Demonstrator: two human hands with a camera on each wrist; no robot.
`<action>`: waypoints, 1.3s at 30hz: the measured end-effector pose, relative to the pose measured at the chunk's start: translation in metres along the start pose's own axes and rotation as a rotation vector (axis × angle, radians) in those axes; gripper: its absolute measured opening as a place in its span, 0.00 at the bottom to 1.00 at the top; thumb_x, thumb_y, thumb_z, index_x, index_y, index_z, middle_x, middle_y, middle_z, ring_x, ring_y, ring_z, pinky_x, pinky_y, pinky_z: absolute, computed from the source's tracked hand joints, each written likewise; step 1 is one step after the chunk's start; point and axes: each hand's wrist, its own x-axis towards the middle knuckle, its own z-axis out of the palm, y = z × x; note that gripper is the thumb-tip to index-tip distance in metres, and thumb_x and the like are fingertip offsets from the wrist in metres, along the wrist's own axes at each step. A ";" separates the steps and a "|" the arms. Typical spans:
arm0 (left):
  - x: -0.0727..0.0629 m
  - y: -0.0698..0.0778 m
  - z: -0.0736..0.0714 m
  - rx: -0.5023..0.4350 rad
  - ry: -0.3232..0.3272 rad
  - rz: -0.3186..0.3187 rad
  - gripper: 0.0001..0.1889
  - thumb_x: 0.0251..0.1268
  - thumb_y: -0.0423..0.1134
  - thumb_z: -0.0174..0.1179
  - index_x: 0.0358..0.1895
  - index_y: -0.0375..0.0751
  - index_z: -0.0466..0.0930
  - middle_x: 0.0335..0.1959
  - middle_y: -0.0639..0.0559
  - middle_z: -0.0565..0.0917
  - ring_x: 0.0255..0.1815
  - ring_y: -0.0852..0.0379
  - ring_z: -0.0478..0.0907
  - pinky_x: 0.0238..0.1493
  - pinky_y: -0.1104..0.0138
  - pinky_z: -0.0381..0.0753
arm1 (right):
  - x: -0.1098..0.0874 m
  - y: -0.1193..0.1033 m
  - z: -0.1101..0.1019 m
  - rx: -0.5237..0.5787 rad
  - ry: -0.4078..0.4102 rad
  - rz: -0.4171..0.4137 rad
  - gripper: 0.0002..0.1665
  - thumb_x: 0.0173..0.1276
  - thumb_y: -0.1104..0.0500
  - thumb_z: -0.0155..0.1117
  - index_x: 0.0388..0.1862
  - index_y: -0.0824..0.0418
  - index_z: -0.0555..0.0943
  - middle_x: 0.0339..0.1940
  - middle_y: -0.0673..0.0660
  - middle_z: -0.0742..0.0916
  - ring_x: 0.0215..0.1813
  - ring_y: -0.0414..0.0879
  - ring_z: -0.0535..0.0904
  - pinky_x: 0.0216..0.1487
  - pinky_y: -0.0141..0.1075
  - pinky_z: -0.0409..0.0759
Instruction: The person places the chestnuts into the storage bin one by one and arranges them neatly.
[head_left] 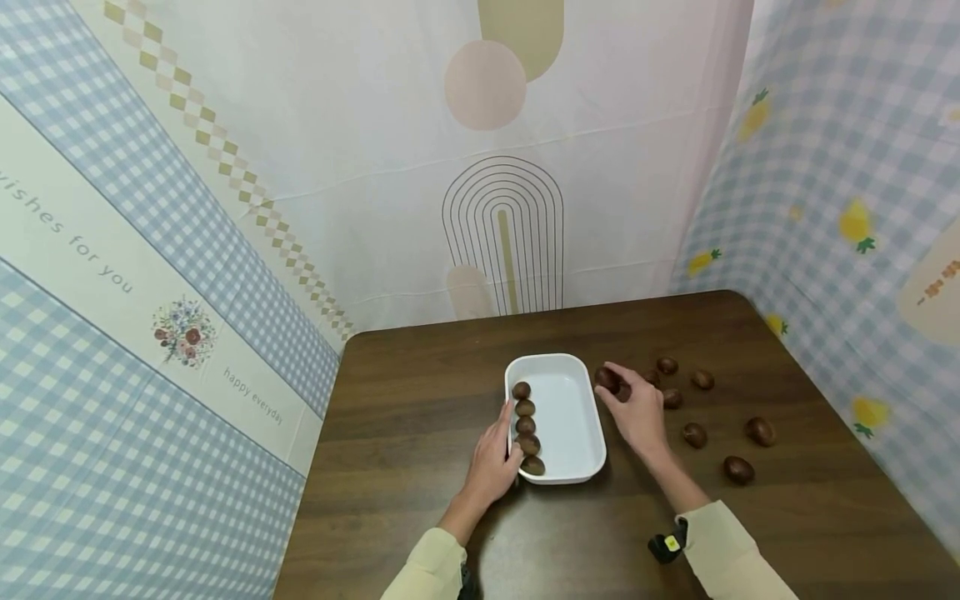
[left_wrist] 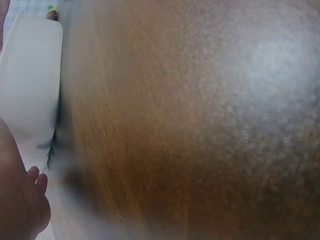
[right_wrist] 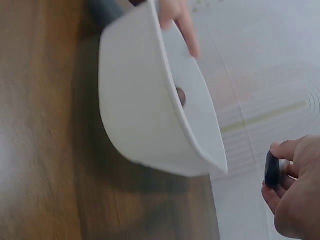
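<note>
A white rectangular baking dish [head_left: 567, 417] sits on the table, with a column of glossy brown egg-shaped pieces [head_left: 526, 425] along its left inner side. My left hand [head_left: 491, 467] holds the dish's left rim, index finger lying along the edge and thumb over the inside near the lower pieces. In the left wrist view the hand [left_wrist: 20, 195] is only partly seen beside the dish wall [left_wrist: 32, 75]. Just outside the dish's right rim, my right hand [head_left: 636, 410] pinches a dark brown egg-shaped piece [head_left: 606, 380] between thumb and fingers; this piece [right_wrist: 272, 170] looks nearly black in the right wrist view.
Several more brown pieces [head_left: 694, 434] lie scattered on the dark wooden table [head_left: 405, 400] to the right of the dish, some close to the right hand. Patterned cloth [head_left: 360, 167] hangs behind the table, with checked cloth [head_left: 825, 250] at the sides.
</note>
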 end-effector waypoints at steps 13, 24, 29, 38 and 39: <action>0.000 -0.003 0.002 0.012 0.053 0.078 0.43 0.65 0.33 0.55 0.86 0.39 0.56 0.78 0.36 0.72 0.68 0.37 0.78 0.60 0.40 0.78 | -0.022 -0.020 0.028 0.021 -0.119 -0.138 0.27 0.59 0.70 0.81 0.60 0.70 0.87 0.53 0.69 0.90 0.49 0.62 0.88 0.48 0.56 0.85; 0.001 0.001 -0.002 0.006 -0.030 -0.010 0.41 0.68 0.37 0.54 0.85 0.38 0.56 0.82 0.42 0.66 0.74 0.40 0.74 0.68 0.43 0.74 | -0.033 -0.028 0.044 0.006 -0.162 -0.137 0.27 0.56 0.70 0.82 0.57 0.70 0.87 0.52 0.68 0.91 0.49 0.62 0.89 0.51 0.55 0.85; 0.001 0.003 -0.003 0.004 -0.043 -0.027 0.41 0.68 0.36 0.52 0.86 0.37 0.55 0.83 0.43 0.65 0.75 0.42 0.72 0.68 0.43 0.74 | -0.037 -0.028 0.050 0.013 -0.178 -0.141 0.26 0.55 0.70 0.84 0.54 0.70 0.88 0.49 0.66 0.91 0.47 0.60 0.90 0.48 0.54 0.86; -0.001 0.004 -0.003 0.015 -0.037 -0.029 0.41 0.69 0.37 0.52 0.86 0.39 0.54 0.83 0.45 0.66 0.73 0.43 0.74 0.67 0.43 0.75 | -0.045 -0.025 0.058 0.042 -0.252 -0.123 0.24 0.54 0.70 0.84 0.52 0.71 0.89 0.48 0.65 0.92 0.47 0.58 0.91 0.48 0.53 0.87; 0.000 0.004 -0.003 0.015 -0.035 -0.026 0.41 0.69 0.37 0.52 0.86 0.38 0.54 0.83 0.45 0.66 0.73 0.43 0.75 0.67 0.43 0.75 | -0.046 -0.024 0.058 0.052 -0.262 -0.113 0.24 0.54 0.70 0.84 0.52 0.71 0.89 0.48 0.66 0.92 0.47 0.59 0.91 0.48 0.53 0.87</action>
